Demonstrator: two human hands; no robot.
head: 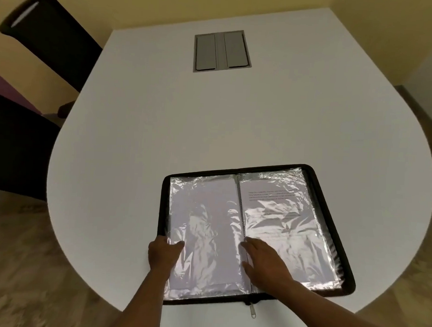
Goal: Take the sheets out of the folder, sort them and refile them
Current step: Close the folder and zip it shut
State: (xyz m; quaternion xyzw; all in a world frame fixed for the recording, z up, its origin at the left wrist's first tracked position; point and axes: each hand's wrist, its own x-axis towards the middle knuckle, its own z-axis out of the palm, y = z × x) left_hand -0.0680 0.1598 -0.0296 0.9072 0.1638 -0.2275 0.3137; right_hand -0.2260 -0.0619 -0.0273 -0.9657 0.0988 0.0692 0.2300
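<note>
Folder (330,214) lies open under left hand (164,254), right hand (264,262).

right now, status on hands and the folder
Left hand gripping folder's left edge, right hand flat by the spine. Folder open, sheets still sleeved. Nothing in the way.

The printed lines on the white sheet in the right-hand crinkled plastic sleeve (279,216) are too blurred to read — glare hides much of it. The left hand's fingers (174,245) hide the black zip folder's near-left edge (163,210). The round white surface (212,118) is cut off below.
</note>
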